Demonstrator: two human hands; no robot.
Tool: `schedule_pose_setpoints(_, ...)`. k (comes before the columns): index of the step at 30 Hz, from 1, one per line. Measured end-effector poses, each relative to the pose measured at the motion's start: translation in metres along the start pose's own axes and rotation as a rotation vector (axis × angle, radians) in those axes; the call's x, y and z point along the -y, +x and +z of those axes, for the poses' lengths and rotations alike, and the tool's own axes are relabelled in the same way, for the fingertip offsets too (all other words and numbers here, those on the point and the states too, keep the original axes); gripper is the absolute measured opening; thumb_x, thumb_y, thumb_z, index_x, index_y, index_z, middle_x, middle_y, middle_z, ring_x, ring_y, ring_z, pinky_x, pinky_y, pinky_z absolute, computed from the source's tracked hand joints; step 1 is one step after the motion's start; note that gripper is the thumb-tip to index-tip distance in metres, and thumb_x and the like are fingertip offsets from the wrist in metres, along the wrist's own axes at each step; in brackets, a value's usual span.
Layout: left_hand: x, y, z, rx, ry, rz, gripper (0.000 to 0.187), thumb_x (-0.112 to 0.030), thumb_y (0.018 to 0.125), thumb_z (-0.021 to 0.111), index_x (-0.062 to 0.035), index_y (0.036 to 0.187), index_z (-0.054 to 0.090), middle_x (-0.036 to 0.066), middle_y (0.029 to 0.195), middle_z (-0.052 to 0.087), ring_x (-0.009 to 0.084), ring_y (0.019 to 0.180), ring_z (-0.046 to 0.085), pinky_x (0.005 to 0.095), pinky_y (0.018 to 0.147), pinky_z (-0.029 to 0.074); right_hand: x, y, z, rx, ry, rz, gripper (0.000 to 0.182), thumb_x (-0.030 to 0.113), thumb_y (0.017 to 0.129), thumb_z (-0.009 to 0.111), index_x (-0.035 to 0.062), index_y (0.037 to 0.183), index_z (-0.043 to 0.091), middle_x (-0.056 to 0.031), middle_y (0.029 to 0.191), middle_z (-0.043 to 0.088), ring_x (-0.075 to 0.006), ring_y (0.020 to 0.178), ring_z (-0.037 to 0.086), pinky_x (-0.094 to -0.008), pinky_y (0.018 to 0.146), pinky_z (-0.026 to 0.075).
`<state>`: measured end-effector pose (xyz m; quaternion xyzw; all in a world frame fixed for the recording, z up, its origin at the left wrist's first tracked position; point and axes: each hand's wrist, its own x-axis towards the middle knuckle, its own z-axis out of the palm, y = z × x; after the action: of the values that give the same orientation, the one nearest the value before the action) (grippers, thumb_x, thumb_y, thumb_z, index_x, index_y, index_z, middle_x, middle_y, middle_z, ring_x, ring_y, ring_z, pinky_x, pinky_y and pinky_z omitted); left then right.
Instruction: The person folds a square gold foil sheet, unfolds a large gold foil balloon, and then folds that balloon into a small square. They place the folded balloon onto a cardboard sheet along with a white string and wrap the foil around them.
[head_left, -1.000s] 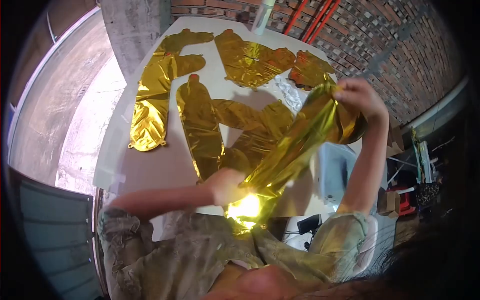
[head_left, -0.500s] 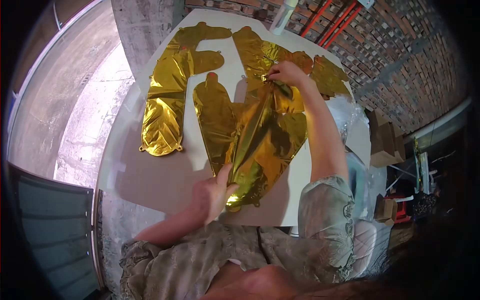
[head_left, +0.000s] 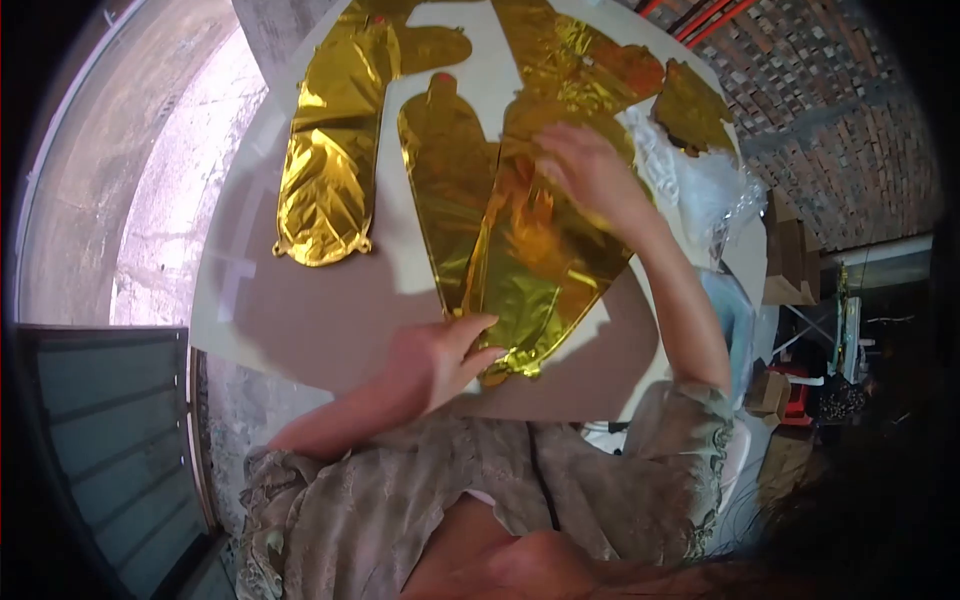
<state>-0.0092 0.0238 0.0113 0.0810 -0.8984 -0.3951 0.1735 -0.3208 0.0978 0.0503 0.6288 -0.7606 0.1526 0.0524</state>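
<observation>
A flat gold foil balloon (head_left: 525,310), shaped like a V, lies on the table in front of me. My right hand (head_left: 585,170) is spread over its upper right part, fingers stretched out and slightly blurred. My left hand (head_left: 440,355) rests at the balloon's lower left edge near its bottom tip, with thumb and forefinger apart on the foil. To the left lies another gold foil balloon (head_left: 335,160), shaped like an F, its top cut off by the view. More gold foil (head_left: 590,65) extends beyond my right hand.
The pale table (head_left: 300,345) bears everything. A separate gold foil piece (head_left: 692,110) and clear plastic wrap (head_left: 690,185) lie at the right. Cardboard boxes (head_left: 790,250) stand beyond that edge, near a brick wall (head_left: 840,140). A dark panel (head_left: 110,430) is at lower left.
My right hand has let go of the pinched foil and now lies spread on it. The raised fold in the V balloon has flattened out. The view has tilted downward.
</observation>
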Motion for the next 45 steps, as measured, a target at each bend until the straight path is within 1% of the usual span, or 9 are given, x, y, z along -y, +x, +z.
schedule_pose_setpoints(5,0.032,0.000,-0.046,0.044,-0.230,-0.091,0.036,-0.020,0.087,0.075,-0.0099,0.120,0.068,0.012,0.090,0.072,0.0314,0.078,0.069,0.0404,0.067,0.054,0.100,-0.111,0.001,0.197,0.088,-0.023,0.061,0.029,0.090,0.068,0.0044,0.143,0.051,-0.0202,0.154,0.042,-0.0391,0.145,0.036,-0.0517,0.120,0.028)
schedule_pose_setpoints(7,0.039,0.006,-0.061,0.056,0.187,0.126,0.038,-0.016,0.085,0.075,-0.0105,0.121,0.067,0.012,0.117,0.069,0.0320,0.108,0.064,0.0444,0.089,0.052,0.123,-0.132,0.003,0.222,0.145,0.000,0.063,0.029,0.091,0.068,0.0044,0.145,0.049,-0.0194,0.156,0.039,-0.0383,0.146,0.034,-0.0518,0.120,0.026)
schedule_pose_setpoints(8,0.040,0.007,-0.060,0.061,0.186,0.119,0.038,-0.016,0.085,0.075,-0.0105,0.121,0.067,0.012,0.117,0.069,0.0320,0.108,0.064,0.0444,0.089,0.052,0.131,-0.140,0.004,0.244,0.200,0.024,0.064,0.030,0.091,0.068,0.0045,0.146,0.048,-0.0187,0.158,0.037,-0.0375,0.148,0.032,-0.0519,0.121,0.024)
schedule_pose_setpoints(11,0.043,0.006,-0.053,0.132,0.191,0.269,0.042,-0.016,0.085,0.073,-0.0095,0.125,0.065,0.013,0.142,0.054,0.0324,0.137,0.045,0.0527,0.115,0.033,0.141,-0.153,0.011,0.243,0.190,0.038,0.063,0.029,0.091,0.067,0.0057,0.146,0.048,-0.0170,0.158,0.038,-0.0364,0.148,0.032,-0.0521,0.121,0.023)
schedule_pose_setpoints(21,0.048,0.002,-0.046,0.225,0.335,0.248,0.045,-0.020,0.086,0.073,-0.0090,0.129,0.065,0.012,0.144,0.054,0.0312,0.138,0.044,0.0534,0.118,0.030,0.155,-0.158,0.011,0.192,0.135,0.032,0.059,0.028,0.085,0.074,0.0071,0.138,0.058,-0.0159,0.153,0.045,-0.0350,0.143,0.041,-0.0538,0.120,0.025)
schedule_pose_setpoints(30,0.098,0.003,-0.138,-0.018,0.631,0.099,0.056,-0.019,0.080,0.079,-0.0135,0.132,0.061,0.011,0.146,0.052,0.0315,0.138,0.046,0.0537,0.117,0.032,0.163,-0.059,-0.009,0.035,0.127,-0.194,0.044,0.023,0.084,0.075,0.0055,0.124,0.065,-0.0161,0.140,0.056,-0.0347,0.134,0.050,-0.0554,0.117,0.030)
schedule_pose_setpoints(38,0.148,0.006,-0.149,-0.050,0.424,0.292,0.025,-0.020,0.086,0.073,-0.0084,0.108,0.073,0.012,0.122,0.068,0.0305,0.114,0.064,0.0430,0.100,0.048,0.171,0.060,0.099,-0.098,0.173,-0.489,0.026,0.019,0.086,0.071,0.0053,0.108,0.070,-0.0108,0.118,0.068,-0.0304,0.110,0.063,-0.0446,0.102,0.047)
schedule_pose_setpoints(39,0.146,0.006,-0.149,-0.068,0.403,0.245,0.022,-0.019,0.086,0.073,-0.0065,0.103,0.073,0.011,0.120,0.069,0.0300,0.113,0.064,0.0428,0.098,0.049,0.169,0.062,0.104,-0.103,0.181,-0.461,0.019,0.016,0.087,0.069,0.0044,0.102,0.070,-0.0093,0.107,0.071,-0.0286,0.100,0.066,-0.0408,0.092,0.053)
schedule_pose_setpoints(45,0.161,0.011,-0.147,-0.074,0.178,0.176,0.015,-0.015,0.083,0.074,-0.0033,0.092,0.072,0.010,0.105,0.072,0.0296,0.103,0.067,0.0419,0.091,0.051,0.172,0.077,0.095,0.130,0.466,-0.074,0.017,0.015,0.091,0.068,0.0026,0.103,0.069,-0.0106,0.105,0.070,-0.0298,0.096,0.066,-0.0383,0.085,0.054)
